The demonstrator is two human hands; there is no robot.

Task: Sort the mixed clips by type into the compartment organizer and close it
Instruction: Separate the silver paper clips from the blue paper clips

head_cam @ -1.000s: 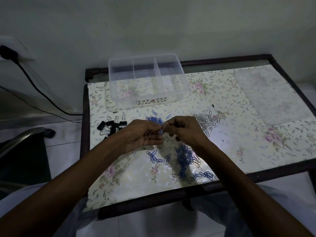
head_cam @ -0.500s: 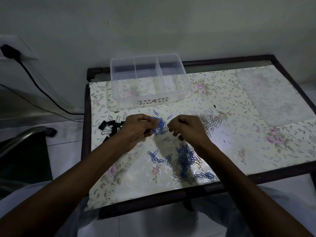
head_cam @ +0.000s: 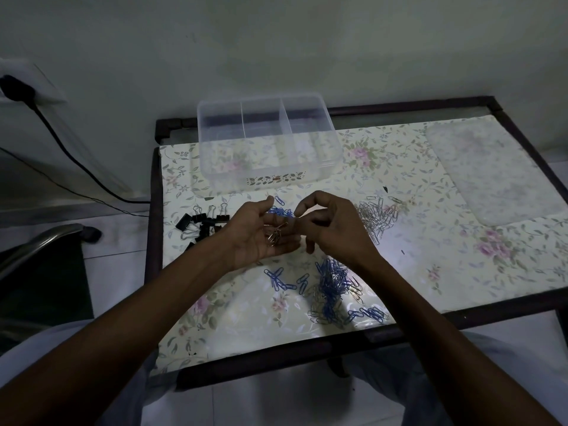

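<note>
Since half a second before, left hand (head_cam: 261, 233) turned palm-up and opened into a cup, cradling a few silver paper clips (head_cam: 276, 234); right hand (head_cam: 330, 224) lifted, thumb and forefinger curled toward a pinch, contents not discernible; judged as silver clips being culled from blue ones. Sorting barely begun: compartment organizer (head_cam: 267, 179) at far edge apparently empty, lid off; black binder clips (head_cam: 204, 224) left, silver pile (head_cam: 376, 216) right, mixed blue heap (head_cam: 332, 287) near.
</note>
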